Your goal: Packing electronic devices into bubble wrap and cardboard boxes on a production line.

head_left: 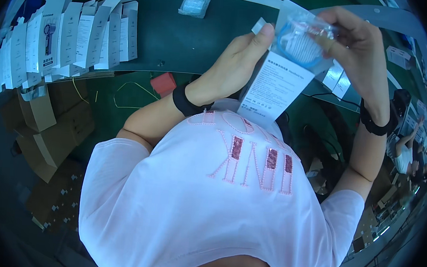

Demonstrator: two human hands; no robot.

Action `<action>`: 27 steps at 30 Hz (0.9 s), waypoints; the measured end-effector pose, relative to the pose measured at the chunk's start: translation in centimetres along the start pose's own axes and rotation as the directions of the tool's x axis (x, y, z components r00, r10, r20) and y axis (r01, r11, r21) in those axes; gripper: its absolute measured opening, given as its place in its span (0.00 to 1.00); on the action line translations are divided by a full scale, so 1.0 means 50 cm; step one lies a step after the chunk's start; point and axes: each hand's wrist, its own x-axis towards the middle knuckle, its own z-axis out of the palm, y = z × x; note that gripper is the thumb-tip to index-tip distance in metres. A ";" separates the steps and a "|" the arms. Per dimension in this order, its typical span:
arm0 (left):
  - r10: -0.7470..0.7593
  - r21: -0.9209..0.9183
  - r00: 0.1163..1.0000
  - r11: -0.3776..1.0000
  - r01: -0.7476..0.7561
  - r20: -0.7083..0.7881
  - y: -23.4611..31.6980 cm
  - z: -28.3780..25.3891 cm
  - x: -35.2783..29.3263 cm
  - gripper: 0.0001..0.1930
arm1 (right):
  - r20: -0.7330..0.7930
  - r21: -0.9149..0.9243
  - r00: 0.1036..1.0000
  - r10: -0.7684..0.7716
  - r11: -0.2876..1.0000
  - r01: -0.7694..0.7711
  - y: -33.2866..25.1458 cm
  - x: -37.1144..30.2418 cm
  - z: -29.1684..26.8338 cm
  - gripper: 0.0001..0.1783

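Packing step, I judge: left hand grip holds white carton upper centre; right hand grip pinches clear bag at carton mouth. Next move needs bag pushed straight inside.

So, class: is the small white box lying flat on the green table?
No: the white box is held up above the green table in the left hand.

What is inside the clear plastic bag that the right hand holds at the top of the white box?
Inside the clear plastic bag shows a blue ring around a white ribbed part. The right hand covers its far end.
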 end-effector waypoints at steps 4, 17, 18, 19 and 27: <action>-0.043 0.104 0.999 0.994 0.041 0.013 0.030 0.020 -0.019 0.36 | 0.483 0.005 0.847 0.222 0.967 -0.256 -0.051 0.021 -0.004 0.11; 0.019 -0.110 1.000 0.994 -0.021 -0.017 -0.007 0.026 0.002 0.25 | 0.677 -0.328 0.634 0.375 0.924 -0.197 -0.116 0.019 0.007 0.14; 0.011 -0.105 0.999 0.994 -0.016 -0.047 -0.007 0.012 0.007 0.26 | 0.566 -0.342 0.777 0.275 0.936 -0.083 -0.130 0.001 0.003 0.13; 0.036 -0.120 0.999 0.992 -0.040 -0.035 -0.009 0.013 0.000 0.22 | 0.293 -0.362 0.949 0.113 0.932 0.001 -0.115 -0.024 -0.008 0.13; 0.333 0.110 0.893 0.918 -0.380 0.302 -0.009 0.025 0.036 0.17 | 0.146 0.863 0.800 0.582 0.320 -0.391 0.073 -0.202 0.101 0.35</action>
